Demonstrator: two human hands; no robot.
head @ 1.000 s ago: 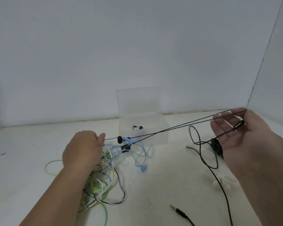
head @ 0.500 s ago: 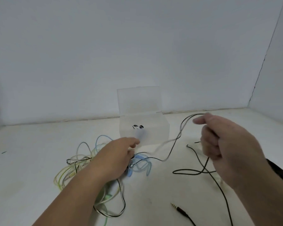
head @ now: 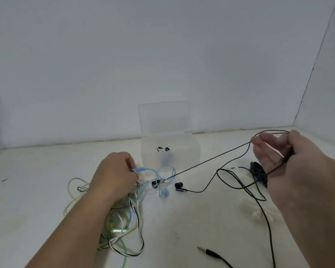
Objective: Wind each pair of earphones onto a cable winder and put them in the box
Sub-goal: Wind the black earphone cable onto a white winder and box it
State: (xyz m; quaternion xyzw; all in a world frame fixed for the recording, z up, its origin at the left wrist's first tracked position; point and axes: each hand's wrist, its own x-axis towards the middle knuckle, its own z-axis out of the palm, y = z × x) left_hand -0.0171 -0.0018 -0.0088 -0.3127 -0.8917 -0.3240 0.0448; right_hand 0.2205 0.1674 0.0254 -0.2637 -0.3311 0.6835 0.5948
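Note:
My right hand (head: 290,163) is raised at the right and holds the black earphone cable (head: 207,163), which runs taut down to a black earbud (head: 156,183) caught in the tangle. A second black earbud (head: 179,186) lies free on the table. My left hand (head: 116,173) pinches a light blue cable (head: 143,168) above the tangle of blue, green and white earphones (head: 124,215). The clear plastic box (head: 170,151) stands open behind, with something small and black inside. A black cable winder (head: 256,170) lies partly behind my right hand.
White cable winders (head: 259,213) lie on the white table at the right. The black cable's jack plug (head: 202,249) lies near the front edge. Walls close off the back and the right side.
My right hand moved back out to the right and up, pulling the black cable taut. My left hand shifted left and took hold of the blue cable. One black earbud now lies free.

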